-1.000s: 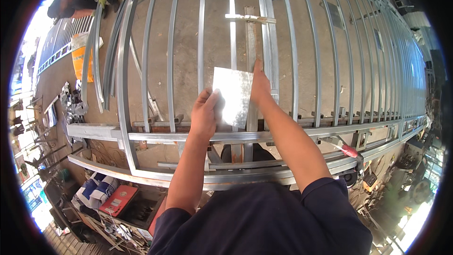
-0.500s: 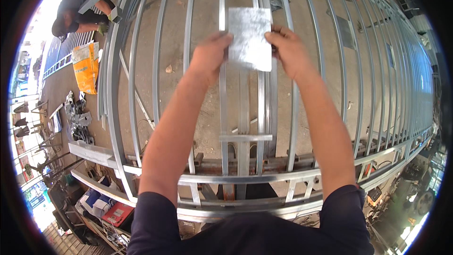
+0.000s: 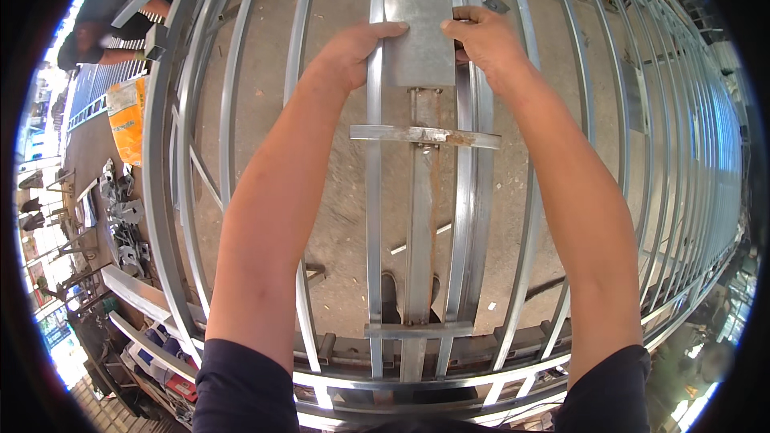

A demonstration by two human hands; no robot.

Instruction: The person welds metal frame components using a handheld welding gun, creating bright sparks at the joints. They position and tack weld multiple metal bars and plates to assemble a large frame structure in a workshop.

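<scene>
Mostly, the fingers of my left hand (image 3: 345, 52) are hiding behind a bar (image 3: 374, 192); its thumb is resting on the metal plate (image 3: 419, 44) at twelve o'clock, and I'm not telling whether it's clamping. My right hand (image 3: 493, 42) is pinching the plate's three-o'clock edge. Unlike half a second ago, the plate is showing dull grey, and a crosspiece (image 3: 425, 135) is appearing at its six o'clock.
</scene>
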